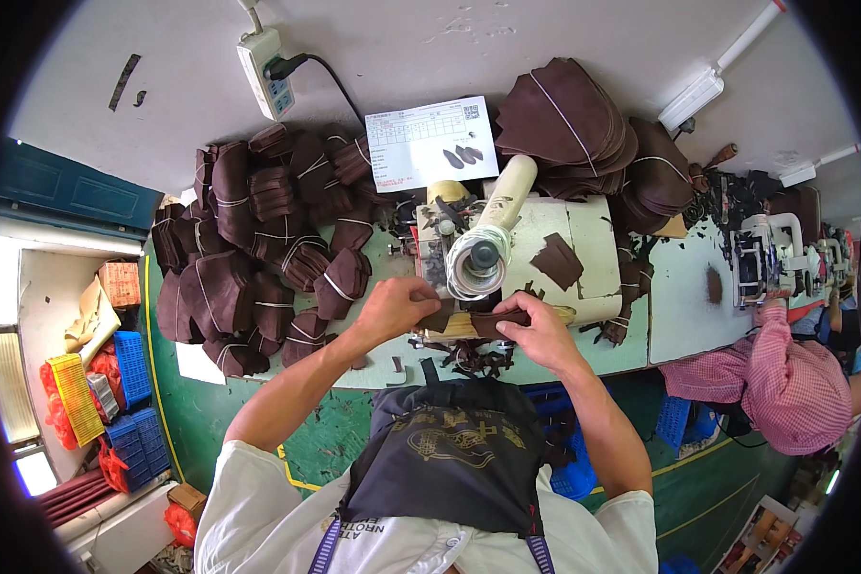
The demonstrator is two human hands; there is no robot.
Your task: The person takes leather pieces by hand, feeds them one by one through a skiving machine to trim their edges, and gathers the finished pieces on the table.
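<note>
In front of the cream-coloured machine [593, 258], I hold dark brown leather in both hands. My left hand [399, 308] has its fingers closed in a pinch on a small leather piece [437, 319] at the machine's front left. My right hand [542, 332] grips another stretch of brown leather [491, 323] with the thumb on top. Whether the two are one piece I cannot tell. A pale cylinder wound with white cord [478, 263] stands over the work spot and hides part of the machine. Another brown piece [557, 261] lies on the machine's top.
Tied bundles of brown leather pieces [222, 287] crowd the table's left. Behind the machine are a printed sheet [421, 143] and a large leather stack [569, 115]. Scraps [474, 359] hang at the front edge. A person in a pink checked top [784, 383] sits at right.
</note>
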